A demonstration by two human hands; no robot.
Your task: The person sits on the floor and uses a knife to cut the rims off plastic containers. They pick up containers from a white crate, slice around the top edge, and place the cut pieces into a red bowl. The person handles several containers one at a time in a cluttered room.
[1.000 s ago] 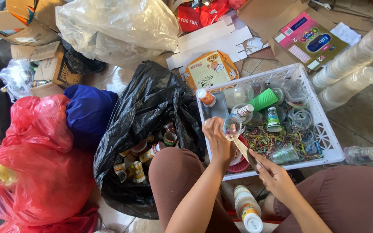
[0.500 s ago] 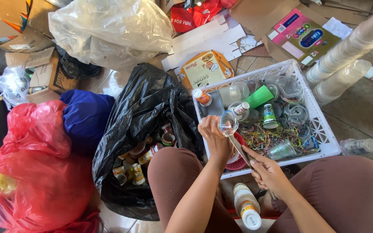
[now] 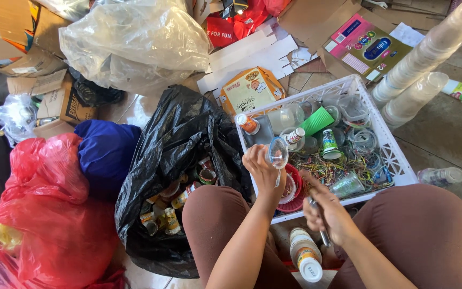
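Head view: the left hand [image 3: 260, 168] grips a clear cup [image 3: 278, 152], fingers wrapped around it, above the white crate's [image 3: 397, 160] near edge. The right hand [image 3: 330, 211] is fisted around a metal tool [image 3: 323, 234] beside it. A black bag [image 3: 177, 139] lies open left of the crate.

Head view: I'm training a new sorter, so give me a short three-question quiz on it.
1. True or false: the left hand holds a clear cup.
2. What does the right hand grip? A) a metal tool B) a green cup C) a bottle
3. Which colour is the open bag beside the white crate?

Key: 1 true; 2 A; 3 black.
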